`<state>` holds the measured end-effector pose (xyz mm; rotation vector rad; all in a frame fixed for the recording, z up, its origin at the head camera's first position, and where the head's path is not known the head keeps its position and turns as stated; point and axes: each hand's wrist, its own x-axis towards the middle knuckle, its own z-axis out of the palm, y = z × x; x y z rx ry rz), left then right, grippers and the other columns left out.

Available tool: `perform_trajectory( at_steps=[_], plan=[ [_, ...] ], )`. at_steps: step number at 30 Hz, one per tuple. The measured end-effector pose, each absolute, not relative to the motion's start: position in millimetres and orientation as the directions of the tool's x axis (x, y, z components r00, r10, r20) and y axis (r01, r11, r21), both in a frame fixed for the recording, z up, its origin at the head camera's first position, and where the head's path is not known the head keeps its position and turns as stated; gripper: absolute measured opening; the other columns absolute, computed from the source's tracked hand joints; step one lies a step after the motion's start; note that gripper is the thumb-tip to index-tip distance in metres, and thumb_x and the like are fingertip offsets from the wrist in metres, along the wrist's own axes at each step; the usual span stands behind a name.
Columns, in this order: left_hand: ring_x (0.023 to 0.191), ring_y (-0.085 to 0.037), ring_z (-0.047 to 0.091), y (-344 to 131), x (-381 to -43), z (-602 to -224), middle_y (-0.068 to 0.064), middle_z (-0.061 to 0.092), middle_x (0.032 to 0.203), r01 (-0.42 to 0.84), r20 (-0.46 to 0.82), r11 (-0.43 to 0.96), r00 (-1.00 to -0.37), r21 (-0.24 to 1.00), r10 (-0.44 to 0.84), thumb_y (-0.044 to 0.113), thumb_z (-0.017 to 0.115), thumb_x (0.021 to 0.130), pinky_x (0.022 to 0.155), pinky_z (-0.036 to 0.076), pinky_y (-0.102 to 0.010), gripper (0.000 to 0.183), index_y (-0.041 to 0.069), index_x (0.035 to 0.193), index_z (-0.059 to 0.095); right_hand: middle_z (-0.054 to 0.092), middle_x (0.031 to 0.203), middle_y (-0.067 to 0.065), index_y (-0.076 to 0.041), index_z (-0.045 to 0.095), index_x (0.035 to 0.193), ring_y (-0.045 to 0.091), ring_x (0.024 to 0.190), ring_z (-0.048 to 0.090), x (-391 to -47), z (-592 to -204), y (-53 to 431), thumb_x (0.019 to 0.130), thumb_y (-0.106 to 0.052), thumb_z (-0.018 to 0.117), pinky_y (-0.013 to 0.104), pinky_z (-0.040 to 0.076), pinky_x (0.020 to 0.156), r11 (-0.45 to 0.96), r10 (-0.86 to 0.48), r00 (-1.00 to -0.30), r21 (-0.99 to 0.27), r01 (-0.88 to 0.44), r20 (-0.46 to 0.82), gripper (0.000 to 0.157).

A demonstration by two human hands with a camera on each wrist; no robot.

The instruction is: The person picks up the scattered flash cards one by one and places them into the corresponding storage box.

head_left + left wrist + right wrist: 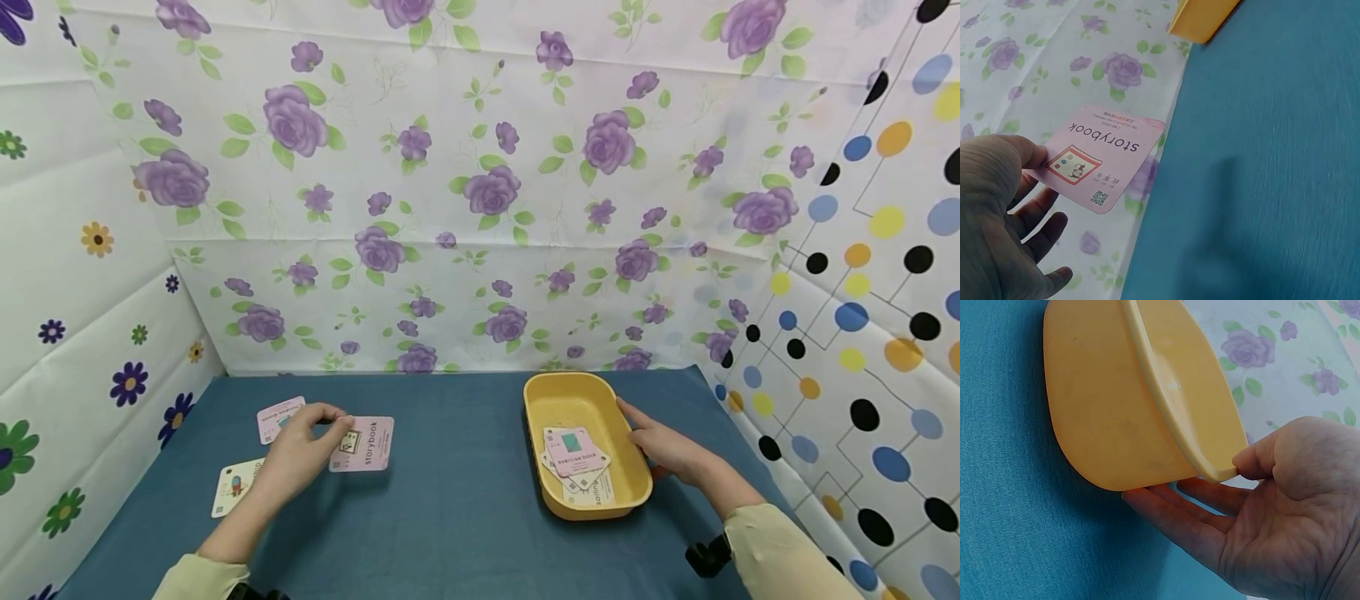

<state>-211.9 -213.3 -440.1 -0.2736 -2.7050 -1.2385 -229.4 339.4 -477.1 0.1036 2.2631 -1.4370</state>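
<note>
My left hand (303,454) pinches a pink "storybook" card (367,446) by its edge, held above the table. In the left wrist view the thumb (1029,153) lies on the card's corner while the other fingers spread loosely below. My right hand (667,442) grips the right side of a yellow plastic tub (637,492). In the right wrist view its thumb (1257,462) sits on the rim and the fingers rest against the outer wall. Inside the tub several cards overlap, with a pink "exercise book" card (573,454) on top.
Left of my left hand lie a pink card (276,417), partly hidden by the hand, and a cream card (234,487) with a small picture. A blue cloth (450,500) covers the table. A flowered sheet (450,292) hangs behind, and patterned sheets stand at both sides.
</note>
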Motion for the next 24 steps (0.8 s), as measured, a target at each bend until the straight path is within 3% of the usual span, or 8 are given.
perform_trajectory(
  at_steps=[6, 24],
  plan=[
    [0.111, -0.029, 0.056, -206, -210, -440, -0.015, 0.06, 0.125, 0.231, 0.212, 0.618, -0.972, 0.751, 0.105, 0.04, 0.059, 0.105, 0.082, 0.047, -0.045, 0.037, 0.006, 0.116, 0.068, 0.002, 0.168, 0.025, -0.032, -0.002, 0.166, 0.042, 0.12, 0.057, -228, -478, 340, 0.107, -0.013, 0.039, 0.053, 0.058, 0.071, 0.452, -0.17, -0.894, -0.839, 0.303, -0.415, 0.074],
    [0.115, -0.029, 0.054, -185, -210, -434, -0.013, 0.059, 0.125, 0.244, 0.216, 0.568, -0.969, 0.786, 0.117, 0.039, 0.059, 0.105, 0.088, 0.046, -0.048, 0.034, 0.009, 0.115, 0.068, -0.001, 0.168, 0.024, -0.031, -0.001, 0.166, 0.041, 0.121, 0.057, -227, -476, 338, 0.107, -0.013, 0.039, 0.053, 0.058, 0.071, 0.455, -0.165, -0.896, -0.838, 0.302, -0.413, 0.074]
  ],
)
